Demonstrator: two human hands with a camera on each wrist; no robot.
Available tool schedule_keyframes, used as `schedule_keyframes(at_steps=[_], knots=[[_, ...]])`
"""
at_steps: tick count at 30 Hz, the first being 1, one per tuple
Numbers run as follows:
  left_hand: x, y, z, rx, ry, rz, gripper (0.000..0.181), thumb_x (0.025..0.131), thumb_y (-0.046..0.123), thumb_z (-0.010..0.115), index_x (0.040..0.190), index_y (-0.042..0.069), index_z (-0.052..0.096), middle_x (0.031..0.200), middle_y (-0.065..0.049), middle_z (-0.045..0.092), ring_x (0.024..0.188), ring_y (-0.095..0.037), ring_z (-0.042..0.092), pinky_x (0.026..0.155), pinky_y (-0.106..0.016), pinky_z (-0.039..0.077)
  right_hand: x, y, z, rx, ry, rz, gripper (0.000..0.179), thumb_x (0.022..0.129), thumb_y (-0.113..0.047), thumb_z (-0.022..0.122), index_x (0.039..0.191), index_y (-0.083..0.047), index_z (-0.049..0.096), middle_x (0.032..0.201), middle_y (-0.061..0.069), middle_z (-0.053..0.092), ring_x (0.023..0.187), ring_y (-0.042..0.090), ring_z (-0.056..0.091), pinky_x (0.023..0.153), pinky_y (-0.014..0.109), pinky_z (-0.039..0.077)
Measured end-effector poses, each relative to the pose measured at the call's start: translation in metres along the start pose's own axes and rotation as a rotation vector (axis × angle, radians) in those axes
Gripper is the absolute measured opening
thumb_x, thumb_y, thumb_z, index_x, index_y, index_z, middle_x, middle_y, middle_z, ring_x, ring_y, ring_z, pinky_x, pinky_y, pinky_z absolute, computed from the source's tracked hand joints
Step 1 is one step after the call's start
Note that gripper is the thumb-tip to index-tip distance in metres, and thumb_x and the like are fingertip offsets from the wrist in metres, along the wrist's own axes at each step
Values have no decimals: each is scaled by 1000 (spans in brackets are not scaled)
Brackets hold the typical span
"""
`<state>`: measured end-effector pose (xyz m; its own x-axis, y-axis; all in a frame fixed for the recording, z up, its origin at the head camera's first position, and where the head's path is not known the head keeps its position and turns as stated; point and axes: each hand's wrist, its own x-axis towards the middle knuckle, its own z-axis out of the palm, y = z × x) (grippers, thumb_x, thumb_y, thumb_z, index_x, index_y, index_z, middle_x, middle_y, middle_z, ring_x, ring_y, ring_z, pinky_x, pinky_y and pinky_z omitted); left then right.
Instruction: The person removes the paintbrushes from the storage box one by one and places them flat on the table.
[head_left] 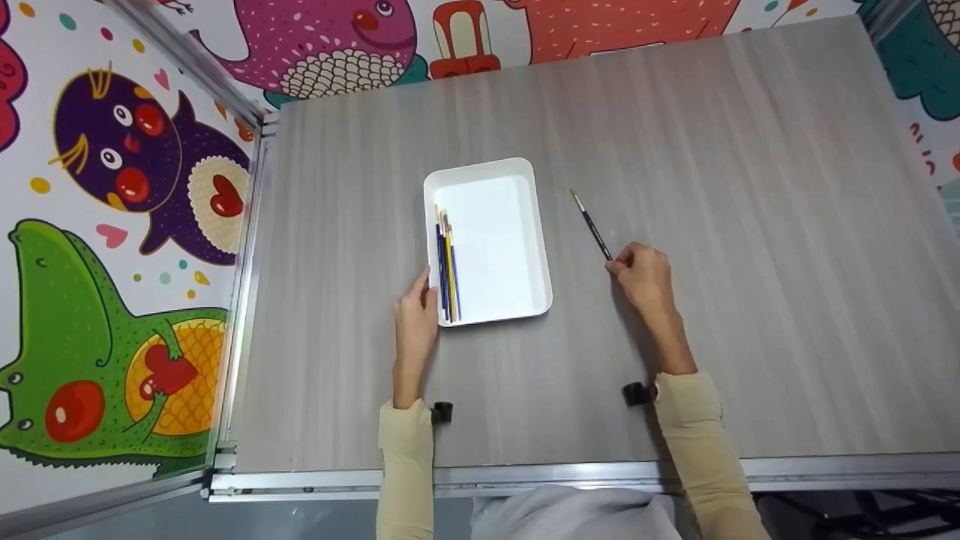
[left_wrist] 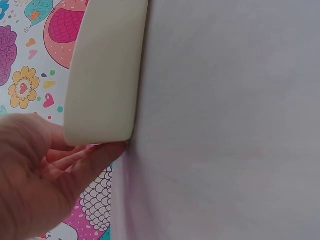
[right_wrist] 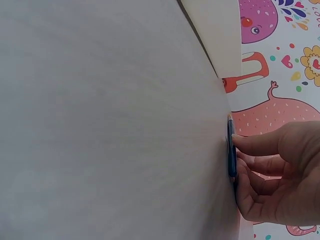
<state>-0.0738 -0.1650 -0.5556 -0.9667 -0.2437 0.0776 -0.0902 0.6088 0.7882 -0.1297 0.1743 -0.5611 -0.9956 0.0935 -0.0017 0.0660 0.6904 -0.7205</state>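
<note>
A white rectangular tray (head_left: 499,247) lies on the table with several thin paintbrushes (head_left: 448,270) bunched along its left inner side. Beside that side, near its lower left corner, is my left hand (head_left: 416,315), with the thumb at the rim and the fingers along the outer wall. In the left wrist view the fingertips reach the foot of the tray wall (left_wrist: 102,75). Right of the tray, my right hand (head_left: 645,277) pinches a dark-handled paintbrush (head_left: 591,225) by its handle end. Its tan bristles point away, up and left. The right wrist view shows the brush handle (right_wrist: 231,155) close along the tabletop.
The wood-grain table (head_left: 750,225) has a metal rail (head_left: 562,476) along its near edge. Walls with cartoon animals (head_left: 150,165) border the left and far sides. Small black mounts (head_left: 637,394) stick out from both wrists.
</note>
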Motion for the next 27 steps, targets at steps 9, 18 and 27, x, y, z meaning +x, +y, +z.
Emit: schedule_keyframes(at_steps=[9,18,27], knots=[[1,1,-1,3,-12,-6,38,94,2,55,132,-3,55,92,-19,68,71,-20,57,64,-35,48,-1,0,-1,-1,-12,16,16,83,-7,74,75,3,64,71,13,61,65,25,53,58,33,39],[0,0,-1,-14,-13,-20,38,94,2,55,132,-3,55,98,-20,68,74,-21,58,66,-35,49,-1,0,-2,10,-32,21,17,83,-8,74,76,4,63,73,14,61,67,26,53,60,35,40],[-1,-1,0,-10,-11,2,39,94,2,55,133,-2,54,93,-19,68,69,-20,56,62,-34,47,-3,-1,-4,39,-47,13,18,83,-9,74,77,4,63,71,13,59,65,25,52,57,34,40]])
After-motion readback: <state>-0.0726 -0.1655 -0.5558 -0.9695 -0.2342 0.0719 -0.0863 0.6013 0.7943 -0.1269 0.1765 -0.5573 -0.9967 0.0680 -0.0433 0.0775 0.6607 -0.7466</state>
